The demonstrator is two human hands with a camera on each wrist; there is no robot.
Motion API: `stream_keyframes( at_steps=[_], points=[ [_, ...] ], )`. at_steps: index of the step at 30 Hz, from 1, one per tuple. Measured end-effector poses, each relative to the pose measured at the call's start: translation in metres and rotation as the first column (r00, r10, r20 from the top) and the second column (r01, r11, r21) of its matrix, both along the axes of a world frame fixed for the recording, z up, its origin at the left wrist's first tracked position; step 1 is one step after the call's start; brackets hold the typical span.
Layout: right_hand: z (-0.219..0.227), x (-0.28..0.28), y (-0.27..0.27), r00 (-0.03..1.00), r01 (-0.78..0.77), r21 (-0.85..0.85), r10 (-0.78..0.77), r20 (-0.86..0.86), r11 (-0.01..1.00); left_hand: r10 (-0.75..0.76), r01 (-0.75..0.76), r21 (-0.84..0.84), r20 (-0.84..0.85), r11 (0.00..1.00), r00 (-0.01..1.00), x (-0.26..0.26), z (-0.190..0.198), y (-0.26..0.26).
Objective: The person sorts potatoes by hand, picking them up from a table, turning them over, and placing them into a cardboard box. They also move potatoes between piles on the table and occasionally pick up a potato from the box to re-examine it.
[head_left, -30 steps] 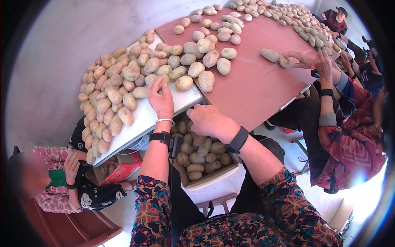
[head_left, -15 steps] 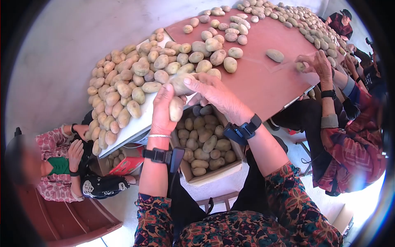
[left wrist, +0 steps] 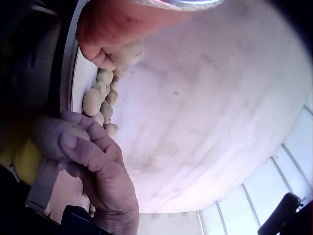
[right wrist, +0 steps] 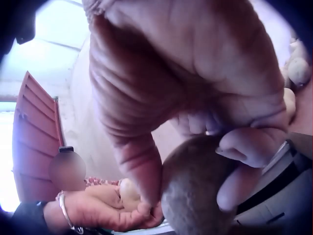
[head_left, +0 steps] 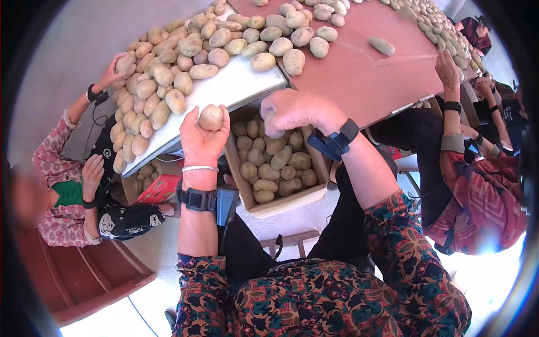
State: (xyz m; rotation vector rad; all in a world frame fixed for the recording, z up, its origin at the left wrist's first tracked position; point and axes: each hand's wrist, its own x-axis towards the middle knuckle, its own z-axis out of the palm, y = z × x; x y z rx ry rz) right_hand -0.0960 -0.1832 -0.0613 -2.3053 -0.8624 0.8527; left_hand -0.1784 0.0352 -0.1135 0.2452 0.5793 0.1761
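My left hand [head_left: 203, 140], palm up in front of the table edge, holds a small round potato [head_left: 211, 118] in curled fingers. Over the cardboard box [head_left: 289, 205] my right hand [head_left: 303, 109] reaches with its back to the head camera. Its thumb and fingers grip a larger potato [right wrist: 195, 191], clear in the right wrist view but mostly hidden in the head view. The left wrist view shows both hands with their potatoes, the right one's potato [left wrist: 54, 137] in shadow. Several potatoes [head_left: 281, 157] lie in the box below.
A large potato pile [head_left: 163, 73] covers much of the white tabletop [head_left: 247, 81]. The red-brown table [head_left: 370, 73] bears more potatoes, one [head_left: 382, 46] lying apart. A person at left touches the pile; others sit at right. A red box [head_left: 160, 188] stands under the table.
Both hands came together over the box with potatoes half a second ago, then parted: the left moved left and down, the right stayed over the box. The person at left has reached to the pile.
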Motion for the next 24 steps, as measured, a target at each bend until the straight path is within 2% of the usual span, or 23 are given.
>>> stream_keyframes(
  at_steps=[2,4,6,7,9,12,14,15,16,17,18,20,21,23,24],
  points=[
    [0.005,-0.007,0.001,0.995,-0.052,-0.19,0.067,0.073,0.98,0.03,-0.03,0.06,0.005,0.998,1.0,0.002,0.002,-0.001],
    [-0.006,-0.006,0.002,0.995,-0.022,-0.18,0.04,0.093,0.983,0.006,-0.007,0.073,0.015,0.997,1.0,0.001,0.005,0.001],
    [-0.024,-0.002,0.004,0.936,0.124,0.061,-0.137,0.323,0.99,-0.013,0.01,0.086,0.024,0.996,1.0,-0.001,0.004,0.003],
    [-0.02,-0.001,0.003,0.936,0.12,0.057,-0.132,0.326,0.991,-0.019,0.016,0.129,0.02,0.992,1.0,-0.002,0.004,0.004],
    [-0.014,0.0,-0.002,0.942,0.108,0.162,-0.153,0.3,0.981,-0.024,0.021,0.17,0.015,0.985,1.0,-0.001,0.002,0.007],
    [-0.009,0.003,-0.008,0.947,0.146,0.179,-0.189,0.258,0.973,-0.054,0.049,0.243,0.013,0.969,0.998,-0.001,-0.002,0.012],
    [-0.009,0.009,-0.013,0.943,0.158,0.194,-0.206,0.26,0.968,-0.228,0.213,0.214,0.051,0.953,0.972,-0.004,-0.006,0.02],
    [-0.01,0.012,-0.016,0.94,0.169,0.208,-0.221,0.261,0.963,-0.231,0.216,0.214,0.049,0.953,0.972,-0.005,-0.008,0.023],
    [-0.009,0.014,-0.018,0.939,0.172,0.209,-0.224,0.261,0.963,-0.313,0.292,0.216,0.069,0.932,0.947,-0.004,-0.009,0.025],
    [-0.008,0.016,-0.02,0.904,0.217,0.282,-0.302,0.302,0.934,-0.392,0.366,0.22,0.088,0.904,0.916,-0.004,-0.009,0.027],
    [-0.009,0.016,-0.022,0.863,0.259,0.354,-0.38,0.332,0.899,-0.396,0.371,0.218,0.084,0.903,0.914,-0.004,-0.011,0.028],
    [-0.007,0.019,-0.024,0.848,0.287,0.395,-0.424,0.32,0.873,-0.521,0.476,0.262,0.138,0.839,0.842,-0.002,-0.013,0.031],
    [-0.004,0.022,-0.028,0.827,0.311,0.435,-0.466,0.315,0.845,-0.528,0.483,0.261,0.142,0.836,0.837,-0.002,-0.015,0.029],
    [-0.01,0.028,-0.024,0.74,0.317,0.509,-0.544,0.395,0.8,-0.379,0.297,0.426,0.119,0.854,0.918,-0.002,-0.02,0.011],
    [-0.01,0.023,-0.023,0.701,0.409,0.506,-0.616,0.359,0.76,-0.347,0.273,0.418,0.109,0.866,0.932,-0.002,-0.026,0.008]
  ],
)
